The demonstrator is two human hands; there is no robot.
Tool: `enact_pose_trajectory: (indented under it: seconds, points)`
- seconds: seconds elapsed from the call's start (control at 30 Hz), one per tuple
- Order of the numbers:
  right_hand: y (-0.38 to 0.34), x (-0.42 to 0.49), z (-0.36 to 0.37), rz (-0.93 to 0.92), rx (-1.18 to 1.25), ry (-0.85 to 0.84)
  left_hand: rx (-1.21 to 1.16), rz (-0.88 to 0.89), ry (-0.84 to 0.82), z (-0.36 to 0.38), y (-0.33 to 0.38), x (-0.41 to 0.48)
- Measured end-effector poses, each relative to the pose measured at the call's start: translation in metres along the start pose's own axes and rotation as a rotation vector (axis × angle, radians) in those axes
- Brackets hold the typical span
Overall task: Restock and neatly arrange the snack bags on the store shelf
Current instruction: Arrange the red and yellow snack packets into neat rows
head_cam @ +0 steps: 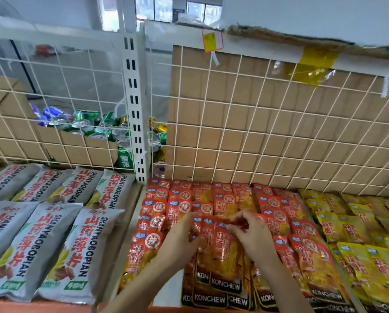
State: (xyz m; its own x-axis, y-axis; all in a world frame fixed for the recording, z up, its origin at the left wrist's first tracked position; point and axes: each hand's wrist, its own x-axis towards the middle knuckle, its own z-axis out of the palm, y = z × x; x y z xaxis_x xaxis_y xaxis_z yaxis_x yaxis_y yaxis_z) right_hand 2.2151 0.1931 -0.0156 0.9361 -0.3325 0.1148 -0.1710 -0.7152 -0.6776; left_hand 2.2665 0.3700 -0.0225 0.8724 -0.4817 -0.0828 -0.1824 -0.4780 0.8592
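Red-orange KONCHEW snack bags lie in overlapping rows in the middle of the shelf. My left hand and my right hand both rest on the small stack of these bags in the centre row. The left fingers curl over the stack's upper left edge. The right fingers and thumb pinch the top edge of the uppermost bag. More red bags fill the rows behind and on both sides.
Grey SHANYAOBOPIAN bags lie in two rows on the left. Yellow snack bags fill the right side. A white wire grid backs the shelf, with cardboard behind it, a box of drink cans and a slotted upright post.
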Motion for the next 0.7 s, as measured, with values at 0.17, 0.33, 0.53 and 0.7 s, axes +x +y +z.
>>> enact_pose_trajectory:
  seconds: [0.17,0.33,0.53,0.7]
  points:
    - [0.004,0.007,0.001,-0.008,0.035,-0.007,-0.035,-0.028,0.035,-0.003,-0.005,-0.003]
    - [0.007,0.011,0.002,-0.007,0.109,-0.034,-0.072,-0.057,0.124,-0.025,-0.015,-0.007]
    - [0.007,0.017,0.005,-0.031,0.144,-0.042,-0.042,-0.119,0.184,-0.055,-0.028,-0.011]
    - [0.007,0.018,0.008,-0.024,0.162,-0.076,0.104,-0.126,0.191,-0.057,-0.029,-0.012]
